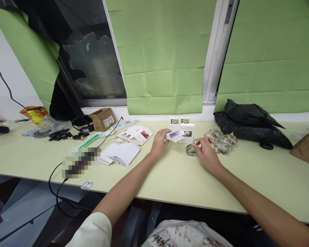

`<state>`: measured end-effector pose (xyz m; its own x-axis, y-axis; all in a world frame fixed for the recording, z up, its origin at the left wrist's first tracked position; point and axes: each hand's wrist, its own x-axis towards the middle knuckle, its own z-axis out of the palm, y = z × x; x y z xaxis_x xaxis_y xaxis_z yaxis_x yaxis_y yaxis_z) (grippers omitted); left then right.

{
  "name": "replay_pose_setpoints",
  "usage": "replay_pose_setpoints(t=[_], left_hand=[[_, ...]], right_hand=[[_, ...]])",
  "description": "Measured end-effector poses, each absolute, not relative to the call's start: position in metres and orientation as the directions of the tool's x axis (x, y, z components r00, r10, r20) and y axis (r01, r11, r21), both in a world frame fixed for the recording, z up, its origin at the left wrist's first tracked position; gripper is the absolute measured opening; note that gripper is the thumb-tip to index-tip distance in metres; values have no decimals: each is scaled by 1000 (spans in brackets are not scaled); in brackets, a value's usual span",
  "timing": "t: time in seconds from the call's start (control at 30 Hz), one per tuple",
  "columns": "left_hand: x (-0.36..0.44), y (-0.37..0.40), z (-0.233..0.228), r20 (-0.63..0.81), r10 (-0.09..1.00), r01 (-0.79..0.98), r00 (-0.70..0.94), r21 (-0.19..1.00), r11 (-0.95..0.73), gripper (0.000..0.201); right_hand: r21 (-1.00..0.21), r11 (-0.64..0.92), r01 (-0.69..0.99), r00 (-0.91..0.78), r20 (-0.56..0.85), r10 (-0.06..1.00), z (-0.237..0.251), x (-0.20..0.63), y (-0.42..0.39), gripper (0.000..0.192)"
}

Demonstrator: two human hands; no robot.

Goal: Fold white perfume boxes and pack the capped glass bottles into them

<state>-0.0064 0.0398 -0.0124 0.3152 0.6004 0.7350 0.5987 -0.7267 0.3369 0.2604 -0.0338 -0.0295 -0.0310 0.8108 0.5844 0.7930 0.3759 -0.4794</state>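
My left hand (160, 142) is closed around a small white carton (174, 136), whose open end faces to the right and shows a pale inside. A clear glass perfume bottle (192, 150) is by my right hand (207, 153), with the fingers closed on its top. The bottle is at or just above the tabletop; I cannot tell which. Behind the carton stand several upright white boxes (187, 136) with flower pictures. Right of my right hand, several more glass bottles (222, 145) with gold-coloured tops are grouped together.
Flattened picture cartons (137, 134) and white folded sheets (125, 153) lie on the table (167, 178) to the left. A brown cardboard box (102, 120), black cables and small black parts (60, 134) are farther left. Black plastic bags (249, 123) and a brown paper bag (307, 147) lie right.
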Motion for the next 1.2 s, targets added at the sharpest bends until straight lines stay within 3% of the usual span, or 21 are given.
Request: replay_pose_setpoints(t=[0.3, 0.57, 0.73, 0.93, 1.2], left_hand=[[-5, 30, -8, 654, 650, 597, 387, 359, -717, 43], [-1, 19, -2, 563, 621, 592, 545, 265, -761, 49], [6, 14, -3, 552, 581, 553, 598, 241, -798, 54], [11, 9, -3, 564, 577, 516, 591, 285, -808, 53], [14, 7, -4, 582, 569, 506, 581, 289, -813, 47]], right_hand=[[-524, 429, 736, 117, 722, 682, -22, 261, -35, 26], [-535, 552, 640, 214, 814, 541, -11, 257, -45, 22], [-533, 619, 576, 174, 820, 545, -11, 250, -51, 21], [-471, 642, 605, 95, 844, 528, -12, 247, -53, 20], [-474, 636, 609, 65, 829, 555, -10, 246, -55, 20]])
